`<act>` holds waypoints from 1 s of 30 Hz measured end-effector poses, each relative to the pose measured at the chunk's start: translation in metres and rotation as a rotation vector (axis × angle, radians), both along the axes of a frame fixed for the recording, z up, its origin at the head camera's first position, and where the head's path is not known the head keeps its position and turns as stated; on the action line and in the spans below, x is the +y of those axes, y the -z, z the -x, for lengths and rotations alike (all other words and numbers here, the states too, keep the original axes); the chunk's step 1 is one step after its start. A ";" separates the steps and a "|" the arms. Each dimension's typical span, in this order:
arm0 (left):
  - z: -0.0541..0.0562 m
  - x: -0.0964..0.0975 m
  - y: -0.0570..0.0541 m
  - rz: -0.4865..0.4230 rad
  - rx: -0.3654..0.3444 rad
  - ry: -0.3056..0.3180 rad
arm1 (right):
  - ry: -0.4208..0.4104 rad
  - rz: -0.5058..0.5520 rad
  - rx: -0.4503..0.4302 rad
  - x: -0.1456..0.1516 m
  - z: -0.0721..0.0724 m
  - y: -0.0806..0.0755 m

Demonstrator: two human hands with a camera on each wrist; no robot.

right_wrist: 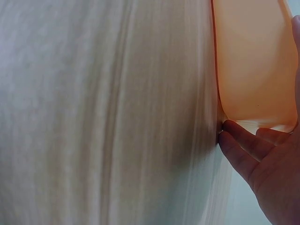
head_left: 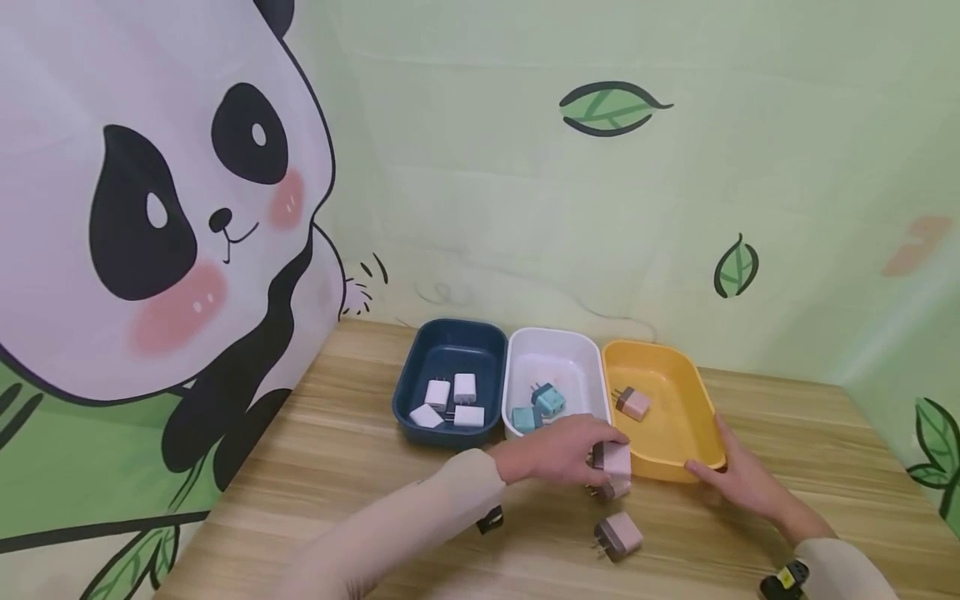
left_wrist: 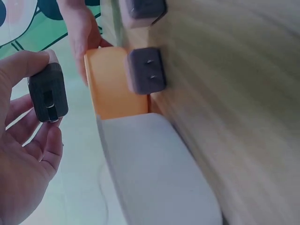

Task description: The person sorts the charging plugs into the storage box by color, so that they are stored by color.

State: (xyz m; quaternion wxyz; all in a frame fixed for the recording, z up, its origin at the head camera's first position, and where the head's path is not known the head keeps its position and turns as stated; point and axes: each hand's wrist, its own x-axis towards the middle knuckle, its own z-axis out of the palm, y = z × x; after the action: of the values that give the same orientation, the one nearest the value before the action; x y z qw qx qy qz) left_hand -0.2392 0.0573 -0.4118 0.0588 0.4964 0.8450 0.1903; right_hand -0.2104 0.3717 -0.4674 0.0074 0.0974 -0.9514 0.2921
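My left hand (head_left: 566, 450) pinches a pink-and-grey charger plug (left_wrist: 48, 91) between thumb and fingers, above the table close to the front of the yellow tray (head_left: 667, 400). Just below it lies a second such plug (head_left: 615, 489), partly covered in the head view. A third pink-and-grey plug (head_left: 619, 535) rests nearer the front, prongs to the left. My right hand (head_left: 750, 483) grips the yellow tray's front right corner, thumb at the front rim and fingers against the side wall. Inside that tray sits one pink-and-grey plug (head_left: 633, 403).
Left of the yellow tray stand a white tray (head_left: 558, 340) with two teal plugs (head_left: 549, 400) and a dark blue tray (head_left: 450, 329) with several white plugs (head_left: 465, 387). All three line up on the wooden table (head_left: 337, 483) along the panda-printed wall cloth (head_left: 480, 167).
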 end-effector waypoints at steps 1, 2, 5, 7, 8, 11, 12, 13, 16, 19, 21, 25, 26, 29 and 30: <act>0.001 0.002 -0.002 0.004 0.001 -0.021 | -0.001 0.002 0.004 0.000 0.000 0.000; 0.003 0.005 -0.003 0.005 -0.002 -0.038 | -0.005 0.006 0.009 0.001 0.001 0.001; 0.007 0.012 -0.005 -0.007 -0.025 -0.076 | -0.004 -0.002 0.008 0.001 0.000 0.001; 0.010 0.016 -0.006 -0.024 -0.035 -0.088 | -0.004 -0.004 0.007 0.001 0.000 0.001; 0.011 0.018 -0.007 -0.033 -0.047 -0.095 | -0.003 -0.007 0.004 0.000 -0.001 0.001; 0.017 0.024 -0.006 -0.046 -0.046 -0.108 | 0.001 -0.010 -0.004 0.000 -0.001 -0.001; 0.018 0.026 -0.007 -0.041 -0.032 -0.109 | 0.002 -0.010 -0.007 0.000 -0.001 -0.001; 0.020 0.027 -0.007 -0.037 -0.021 -0.110 | 0.005 -0.015 -0.010 0.000 -0.001 -0.002; 0.026 0.031 -0.007 -0.020 0.019 -0.109 | 0.006 -0.015 -0.010 -0.001 0.000 -0.002; 0.030 0.035 -0.007 -0.015 0.046 -0.121 | -0.002 -0.010 -0.002 -0.001 0.001 -0.002; 0.032 0.037 -0.006 -0.021 0.047 -0.134 | -0.009 0.002 -0.001 0.000 0.001 -0.001; 0.036 0.043 -0.002 -0.046 0.029 -0.167 | -0.025 0.016 0.006 0.003 0.002 0.005; 0.037 0.045 -0.001 -0.050 0.024 -0.176 | -0.025 0.017 0.006 0.004 0.002 0.006; 0.039 0.049 0.000 -0.049 0.018 -0.201 | -0.026 0.016 0.010 0.004 0.002 0.006; 0.040 0.050 0.001 -0.047 0.013 -0.206 | -0.025 0.017 0.010 0.004 0.002 0.006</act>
State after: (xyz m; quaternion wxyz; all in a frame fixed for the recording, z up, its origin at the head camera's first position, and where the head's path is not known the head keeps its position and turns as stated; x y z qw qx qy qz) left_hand -0.2792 0.1073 -0.4125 0.0218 0.4092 0.8872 0.2119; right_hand -0.2128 0.3757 -0.4729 0.0094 0.1106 -0.9476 0.2996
